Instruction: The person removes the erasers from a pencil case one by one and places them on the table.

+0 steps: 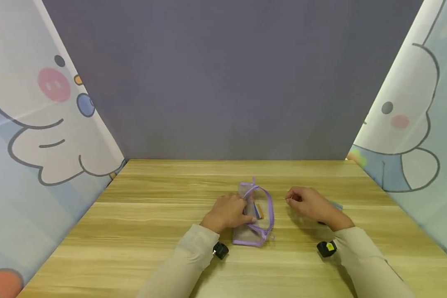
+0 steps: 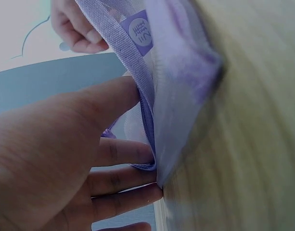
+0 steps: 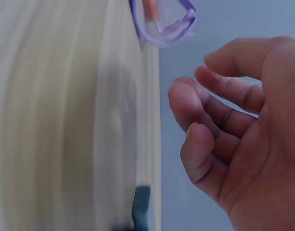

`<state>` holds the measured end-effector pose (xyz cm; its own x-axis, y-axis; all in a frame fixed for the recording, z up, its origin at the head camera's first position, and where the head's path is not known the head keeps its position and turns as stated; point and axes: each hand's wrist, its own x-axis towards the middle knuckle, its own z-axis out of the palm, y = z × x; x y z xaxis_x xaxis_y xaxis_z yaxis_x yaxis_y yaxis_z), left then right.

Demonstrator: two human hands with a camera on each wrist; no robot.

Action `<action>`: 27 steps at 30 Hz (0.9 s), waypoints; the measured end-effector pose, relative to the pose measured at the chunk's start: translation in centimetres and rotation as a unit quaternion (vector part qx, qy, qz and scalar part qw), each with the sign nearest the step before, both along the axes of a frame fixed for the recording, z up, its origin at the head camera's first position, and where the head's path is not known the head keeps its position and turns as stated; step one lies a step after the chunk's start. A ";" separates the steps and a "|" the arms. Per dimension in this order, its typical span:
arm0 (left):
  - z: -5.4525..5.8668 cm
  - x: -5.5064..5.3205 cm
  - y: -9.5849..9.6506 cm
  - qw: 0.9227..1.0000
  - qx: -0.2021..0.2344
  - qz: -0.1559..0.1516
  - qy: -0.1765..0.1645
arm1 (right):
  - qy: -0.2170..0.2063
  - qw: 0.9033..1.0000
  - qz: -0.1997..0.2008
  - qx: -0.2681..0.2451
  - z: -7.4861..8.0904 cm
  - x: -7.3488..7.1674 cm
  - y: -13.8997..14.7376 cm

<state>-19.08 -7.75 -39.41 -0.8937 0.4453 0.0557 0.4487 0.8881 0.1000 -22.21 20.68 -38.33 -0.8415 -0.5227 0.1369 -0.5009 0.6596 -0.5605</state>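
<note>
Head view: a see-through pouch (image 1: 267, 205) with purple edging lies on the wooden table (image 1: 141, 223), in front of the person and between the two hands. Inside it, a blue strip (image 1: 256, 211) and an orange strip (image 1: 260, 211) are visible. The left hand (image 1: 229, 211) is at the pouch's left side, thumb towards its mouth. The right hand (image 1: 313, 205) hangs to the right of the pouch, apart from it, fingers curled towards the thumb. A bluish item (image 1: 337, 205) lies beyond the right wrist, partly hidden; its kind cannot be determined.

Left wrist view: the left thumb and fingers are together on the pouch's edge, clamped on the fabric by all appearances. A purple label (image 2: 139, 32) shows on the pouch. The exact position of the hidden thumb tip cannot be told.

Right wrist view: the right fingers are loosely bent, the thumb apart from them, with nothing visible in the grip. A dark object (image 3: 141, 207) stands at the table's lower edge of view, well apart from the fingers.

Assessment: the step in hand appears to be loading the pouch, its mouth steadied by the left hand. The next move probably calls for the right hand to pick up the bluish item while the left maintains its hold.
</note>
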 end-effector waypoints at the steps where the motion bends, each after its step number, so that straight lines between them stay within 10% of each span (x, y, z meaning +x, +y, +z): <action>1: 0.0 0.0 0.0 1.000 0.004 -0.002 0.002 | 0.001 1.000 0.004 0.000 0.2 -0.2 -0.3; 17: -0.1 0.2 0.1 1.000 -0.011 0.004 0.015 | -0.106 0.990 0.078 -0.047 0.0 -1.0 -3.4; 27: 0.0 0.2 0.1 0.999 -0.030 -0.002 0.031 | -0.101 0.991 0.082 -0.032 0.1 -1.3 -4.6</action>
<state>-18.86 -7.63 -39.42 -0.8873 0.4535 0.0845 0.4563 0.8896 0.0173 -23.51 16.05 -38.20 -0.7594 -0.6505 0.0105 -0.4713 0.5390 -0.6981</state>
